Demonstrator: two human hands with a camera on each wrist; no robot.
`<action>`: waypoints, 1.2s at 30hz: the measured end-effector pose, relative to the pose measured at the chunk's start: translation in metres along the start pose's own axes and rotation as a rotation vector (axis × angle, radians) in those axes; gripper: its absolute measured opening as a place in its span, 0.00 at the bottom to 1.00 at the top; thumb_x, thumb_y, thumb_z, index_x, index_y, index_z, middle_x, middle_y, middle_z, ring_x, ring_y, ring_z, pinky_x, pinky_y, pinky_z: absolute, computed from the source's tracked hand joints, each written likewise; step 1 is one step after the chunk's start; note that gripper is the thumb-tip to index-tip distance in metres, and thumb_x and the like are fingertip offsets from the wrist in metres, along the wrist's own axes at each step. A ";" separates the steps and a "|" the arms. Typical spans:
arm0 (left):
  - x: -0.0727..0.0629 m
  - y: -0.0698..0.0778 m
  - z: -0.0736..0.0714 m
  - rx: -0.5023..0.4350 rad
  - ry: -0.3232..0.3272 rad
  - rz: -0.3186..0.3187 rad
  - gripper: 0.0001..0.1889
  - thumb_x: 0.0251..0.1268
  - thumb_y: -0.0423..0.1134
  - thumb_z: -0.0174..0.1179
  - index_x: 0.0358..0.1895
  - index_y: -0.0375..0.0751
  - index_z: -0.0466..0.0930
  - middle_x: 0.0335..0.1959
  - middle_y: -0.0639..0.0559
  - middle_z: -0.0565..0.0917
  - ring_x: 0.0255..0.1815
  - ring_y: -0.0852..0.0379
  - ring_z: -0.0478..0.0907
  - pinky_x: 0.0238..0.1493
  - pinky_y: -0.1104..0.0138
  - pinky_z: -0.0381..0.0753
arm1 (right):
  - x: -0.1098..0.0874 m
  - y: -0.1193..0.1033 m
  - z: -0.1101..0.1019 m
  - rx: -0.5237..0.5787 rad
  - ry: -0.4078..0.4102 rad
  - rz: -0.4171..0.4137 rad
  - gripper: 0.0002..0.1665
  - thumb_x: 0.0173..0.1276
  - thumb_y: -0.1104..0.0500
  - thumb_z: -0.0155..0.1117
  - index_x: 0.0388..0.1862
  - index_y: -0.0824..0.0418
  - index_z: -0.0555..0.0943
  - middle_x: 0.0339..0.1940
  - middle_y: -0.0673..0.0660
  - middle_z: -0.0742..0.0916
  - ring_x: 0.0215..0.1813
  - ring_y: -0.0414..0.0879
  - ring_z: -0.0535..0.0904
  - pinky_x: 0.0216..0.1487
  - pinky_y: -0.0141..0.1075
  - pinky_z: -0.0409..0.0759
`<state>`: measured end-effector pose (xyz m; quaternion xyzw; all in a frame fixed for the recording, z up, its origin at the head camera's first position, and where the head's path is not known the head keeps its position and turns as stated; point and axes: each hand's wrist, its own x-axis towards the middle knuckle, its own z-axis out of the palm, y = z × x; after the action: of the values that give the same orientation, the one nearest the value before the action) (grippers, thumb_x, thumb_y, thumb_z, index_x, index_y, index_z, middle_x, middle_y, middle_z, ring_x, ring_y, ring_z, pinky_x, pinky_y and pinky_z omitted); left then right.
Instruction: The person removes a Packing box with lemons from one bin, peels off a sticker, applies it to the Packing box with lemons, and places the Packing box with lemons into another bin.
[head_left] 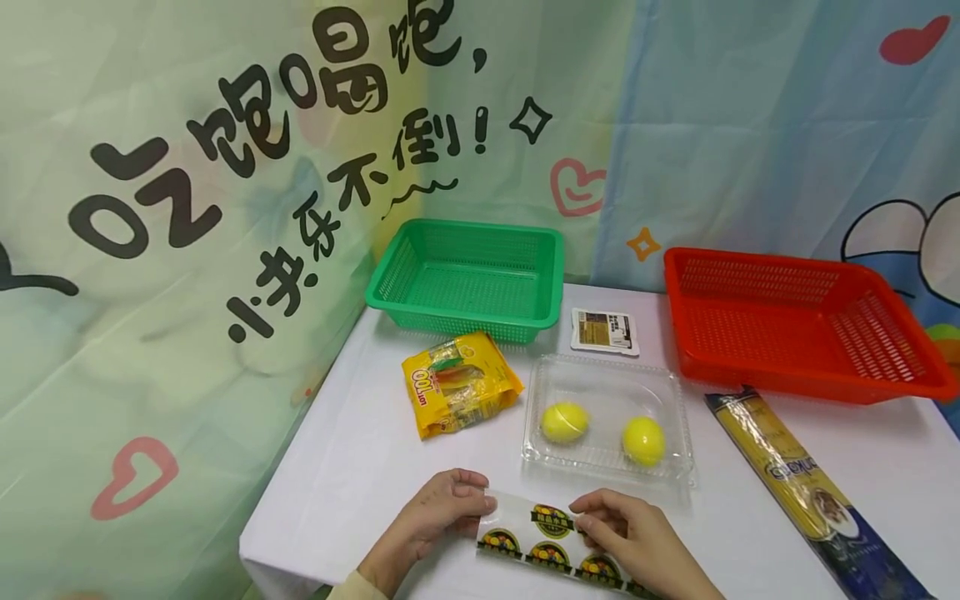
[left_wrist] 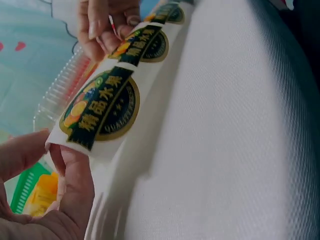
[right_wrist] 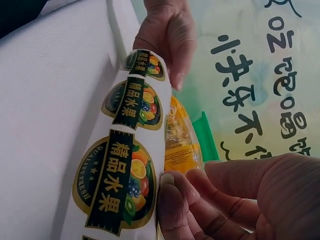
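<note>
A strip of fruit label stickers (head_left: pixel 512 515), white with round dark labels printed in gold lettering, stretches between both hands low over the table. My left hand (head_left: pixel 442 510) pinches its left end between thumb and fingers. At the strip's far edge, the thumb and curled fingers of my right hand (head_left: pixel 633 533) grip it beside a label. The right wrist view has this right hand (right_wrist: pixel 225 200) at the edge of the strip (right_wrist: pixel 120 175). Just beyond the strip stands a clear plastic box (head_left: pixel 607 379) with two yellow lemons (head_left: pixel 566 422) inside.
Left of the box lies a yellow snack pack (head_left: pixel 461 385). Behind are a green basket (head_left: pixel 465 322), a small white-edged packet (head_left: pixel 604 332) and a red basket (head_left: pixel 787 379). A long gold-and-blue packet (head_left: pixel 810 492) lies at the right. Printed curtains hang around the white table (head_left: pixel 345 467).
</note>
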<state>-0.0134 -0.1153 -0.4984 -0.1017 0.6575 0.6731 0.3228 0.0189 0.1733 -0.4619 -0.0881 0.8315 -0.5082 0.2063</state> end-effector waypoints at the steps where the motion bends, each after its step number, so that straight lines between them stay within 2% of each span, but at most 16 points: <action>1: 0.001 0.000 0.000 -0.013 -0.022 -0.012 0.20 0.66 0.39 0.67 0.57 0.32 0.76 0.39 0.48 0.89 0.35 0.60 0.85 0.35 0.70 0.87 | 0.001 0.001 0.000 -0.002 -0.002 0.003 0.18 0.75 0.50 0.63 0.51 0.63 0.83 0.33 0.53 0.88 0.32 0.39 0.83 0.34 0.31 0.84; 5: 0.006 -0.002 0.001 -0.064 -0.136 -0.031 0.20 0.73 0.45 0.60 0.56 0.31 0.80 0.45 0.44 0.89 0.40 0.59 0.87 0.38 0.70 0.88 | 0.002 0.001 0.001 -0.026 0.006 0.007 0.17 0.74 0.50 0.63 0.50 0.62 0.83 0.33 0.52 0.88 0.32 0.38 0.82 0.34 0.30 0.84; 8: 0.008 -0.001 0.007 -0.073 -0.164 -0.028 0.19 0.74 0.46 0.59 0.55 0.33 0.80 0.45 0.44 0.90 0.41 0.58 0.87 0.40 0.69 0.88 | 0.002 0.001 0.001 -0.039 0.015 0.007 0.17 0.74 0.50 0.64 0.50 0.62 0.84 0.34 0.51 0.87 0.32 0.37 0.81 0.33 0.30 0.83; 12: 0.008 -0.001 0.021 -0.017 -0.118 -0.006 0.14 0.69 0.41 0.64 0.52 0.38 0.79 0.38 0.49 0.89 0.35 0.60 0.86 0.36 0.72 0.84 | 0.003 0.000 0.002 -0.056 0.023 0.002 0.16 0.74 0.50 0.64 0.49 0.60 0.84 0.38 0.51 0.88 0.32 0.35 0.81 0.34 0.29 0.82; 15: 0.007 0.000 0.030 0.001 -0.087 0.005 0.15 0.65 0.37 0.67 0.53 0.40 0.77 0.35 0.50 0.88 0.33 0.60 0.84 0.37 0.72 0.82 | 0.003 -0.001 0.003 -0.069 0.027 -0.013 0.14 0.73 0.51 0.65 0.49 0.59 0.85 0.42 0.51 0.89 0.34 0.33 0.81 0.36 0.28 0.82; 19: 0.007 0.000 0.038 -0.012 -0.072 0.000 0.18 0.63 0.31 0.67 0.56 0.43 0.78 0.41 0.47 0.87 0.35 0.59 0.83 0.39 0.72 0.81 | 0.004 -0.002 0.005 -0.089 0.042 -0.043 0.12 0.73 0.53 0.65 0.49 0.58 0.85 0.43 0.50 0.89 0.36 0.32 0.81 0.37 0.28 0.82; 22: 0.007 0.000 0.040 -0.012 -0.066 0.019 0.22 0.61 0.26 0.65 0.58 0.44 0.79 0.53 0.45 0.80 0.36 0.59 0.81 0.39 0.71 0.79 | 0.006 -0.003 0.009 -0.114 0.063 -0.077 0.10 0.73 0.54 0.65 0.49 0.56 0.85 0.42 0.48 0.89 0.37 0.31 0.82 0.38 0.27 0.83; 24: 0.006 0.000 0.041 -0.014 -0.068 0.036 0.25 0.60 0.24 0.65 0.60 0.46 0.79 0.55 0.45 0.78 0.35 0.59 0.79 0.37 0.72 0.78 | 0.006 -0.003 0.012 -0.160 0.088 -0.129 0.10 0.72 0.56 0.66 0.49 0.56 0.85 0.41 0.47 0.89 0.36 0.30 0.81 0.37 0.27 0.83; 26: 0.005 0.000 0.042 -0.015 -0.074 0.044 0.28 0.60 0.23 0.65 0.63 0.48 0.79 0.52 0.47 0.77 0.32 0.61 0.77 0.34 0.73 0.76 | 0.006 -0.004 0.016 -0.227 0.113 -0.179 0.10 0.71 0.56 0.67 0.49 0.57 0.85 0.39 0.45 0.88 0.35 0.29 0.79 0.35 0.27 0.82; 29: 0.004 0.000 0.043 -0.022 -0.083 0.046 0.30 0.60 0.23 0.64 0.64 0.50 0.78 0.51 0.49 0.78 0.28 0.62 0.75 0.32 0.73 0.76 | 0.005 -0.007 0.021 -0.330 0.142 -0.220 0.13 0.69 0.56 0.70 0.51 0.57 0.85 0.39 0.44 0.86 0.33 0.28 0.75 0.32 0.27 0.79; 33: 0.004 -0.001 0.044 -0.035 -0.076 0.039 0.29 0.60 0.22 0.64 0.64 0.49 0.78 0.55 0.50 0.77 0.32 0.60 0.74 0.36 0.72 0.75 | 0.004 -0.010 0.028 -0.431 0.153 -0.183 0.17 0.66 0.48 0.73 0.50 0.52 0.85 0.42 0.42 0.85 0.38 0.29 0.76 0.37 0.29 0.81; 36: 0.005 -0.002 0.045 -0.061 -0.083 0.032 0.28 0.60 0.22 0.64 0.64 0.48 0.78 0.50 0.49 0.80 0.36 0.59 0.75 0.38 0.72 0.76 | 0.004 -0.012 0.032 -0.506 0.174 -0.166 0.18 0.64 0.43 0.73 0.48 0.48 0.85 0.42 0.40 0.84 0.43 0.33 0.80 0.44 0.34 0.84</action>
<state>-0.0030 -0.0710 -0.4974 -0.0729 0.6243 0.7016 0.3356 0.0281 0.1406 -0.4654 -0.1608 0.9365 -0.3051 0.0634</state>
